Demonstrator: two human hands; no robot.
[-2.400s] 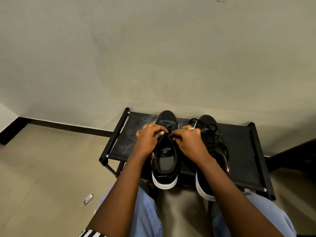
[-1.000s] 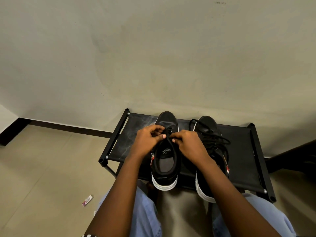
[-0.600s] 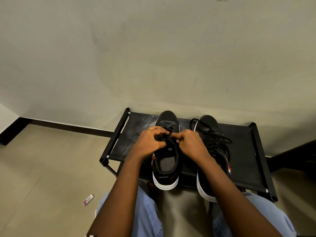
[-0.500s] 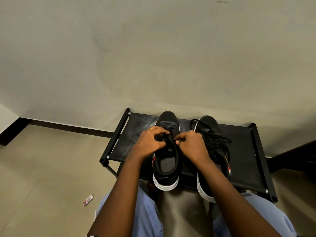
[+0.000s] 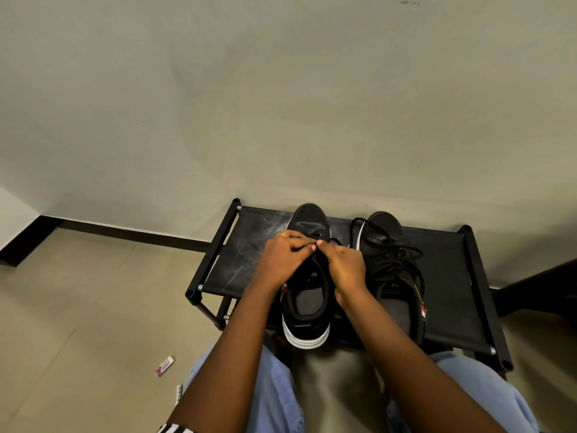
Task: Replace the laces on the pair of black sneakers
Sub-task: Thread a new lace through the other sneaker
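Note:
Two black sneakers with white soles stand side by side on a low black rack [image 5: 449, 295], toes toward the wall. Over the eyelets of the left sneaker [image 5: 307, 310], my left hand [image 5: 285, 256] and my right hand [image 5: 345, 265] meet fingertip to fingertip, pinching its black lace [image 5: 324, 240]. The fingers hide most of that lace. On the right sneaker [image 5: 393, 276], black laces [image 5: 395, 251] lie loose and looped across the tongue.
A plain wall rises just behind the rack. Tiled floor spreads to the left, with a small pink wrapper [image 5: 164, 366] lying on it. My knees in blue jeans [image 5: 274, 395] sit below the rack's front edge. A dark object [image 5: 543, 289] is at the right.
Both hands have stayed on the left sneaker's lace, shifting slightly forward toward the toe and coming closer together. The right sneaker has not moved.

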